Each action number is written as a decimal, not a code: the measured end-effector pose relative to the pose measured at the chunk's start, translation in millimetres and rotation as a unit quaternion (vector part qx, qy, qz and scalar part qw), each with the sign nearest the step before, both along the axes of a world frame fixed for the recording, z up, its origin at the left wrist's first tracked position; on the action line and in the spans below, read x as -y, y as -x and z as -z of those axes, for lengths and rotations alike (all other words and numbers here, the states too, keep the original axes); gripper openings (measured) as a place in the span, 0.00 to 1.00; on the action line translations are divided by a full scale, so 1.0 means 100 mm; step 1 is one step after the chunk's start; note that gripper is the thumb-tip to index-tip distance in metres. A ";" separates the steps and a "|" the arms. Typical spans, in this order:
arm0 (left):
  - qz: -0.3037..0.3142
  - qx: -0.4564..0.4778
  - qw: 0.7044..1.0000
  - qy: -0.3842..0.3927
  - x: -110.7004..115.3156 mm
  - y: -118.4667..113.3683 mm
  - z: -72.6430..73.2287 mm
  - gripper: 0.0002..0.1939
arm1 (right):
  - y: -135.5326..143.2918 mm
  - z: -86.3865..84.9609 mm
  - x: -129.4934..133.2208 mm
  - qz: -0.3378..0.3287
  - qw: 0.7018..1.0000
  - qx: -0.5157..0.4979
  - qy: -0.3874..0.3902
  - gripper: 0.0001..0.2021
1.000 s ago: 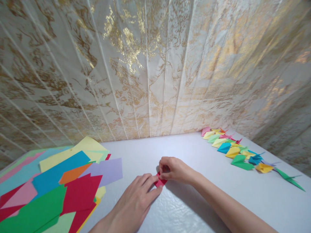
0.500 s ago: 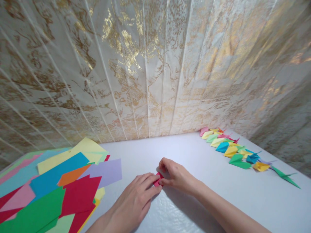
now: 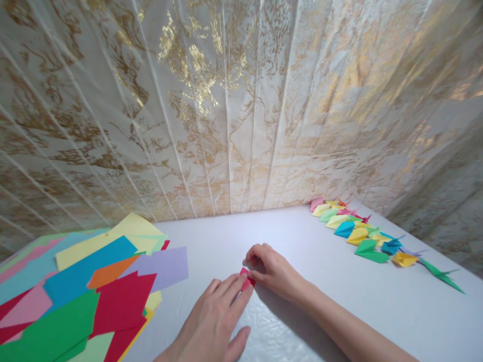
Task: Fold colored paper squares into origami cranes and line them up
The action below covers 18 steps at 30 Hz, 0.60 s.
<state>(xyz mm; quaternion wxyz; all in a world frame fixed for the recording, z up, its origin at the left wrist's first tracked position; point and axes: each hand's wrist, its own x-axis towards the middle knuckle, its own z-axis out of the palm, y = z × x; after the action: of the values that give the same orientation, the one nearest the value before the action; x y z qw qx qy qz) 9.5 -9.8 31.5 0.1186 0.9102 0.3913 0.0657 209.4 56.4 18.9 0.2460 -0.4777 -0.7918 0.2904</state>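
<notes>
A small folded piece of red paper (image 3: 244,274) lies on the white table, between my two hands. My left hand (image 3: 217,314) reaches in from the lower left, its outstretched fingertips resting on the paper and its thumb spread away. On the other side, my right hand (image 3: 273,271) has its fingers curled, with the thumb and fingertips at the paper's right edge. Part of the paper is covered by the fingers.
Loose coloured paper sheets (image 3: 71,322) overlap in a heap on the left. Several folded paper cranes (image 3: 372,251) stand in a row along the right side of the white table (image 3: 215,241). A gold-patterned curtain (image 3: 234,125) hangs behind.
My left hand has shifted slightly, its thumb moving off the paper and down toward me. More of the red paper shows. My right hand stays nearly in place.
</notes>
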 end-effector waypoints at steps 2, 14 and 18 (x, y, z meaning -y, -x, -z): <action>-0.031 0.001 0.999 0.008 0.03 -0.02 0.03 0.34 | 0.02 -0.03 0.03 -0.005 1.000 0.016 -0.009 0.10; -0.004 0.043 0.999 0.005 -0.16 0.13 0.01 0.26 | 0.01 -0.11 0.14 -0.060 0.996 0.068 -0.024 0.23; 0.005 0.065 0.997 -0.040 -0.24 0.22 0.03 0.20 | 0.03 -0.03 0.12 -0.111 0.989 0.023 -0.093 0.12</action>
<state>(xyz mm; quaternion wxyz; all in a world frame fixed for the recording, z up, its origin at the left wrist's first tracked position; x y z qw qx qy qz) -12.3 14.6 28.9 0.1078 0.9101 0.3749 0.1399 206.5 44.3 22.0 0.2373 -0.3681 -0.8691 0.2298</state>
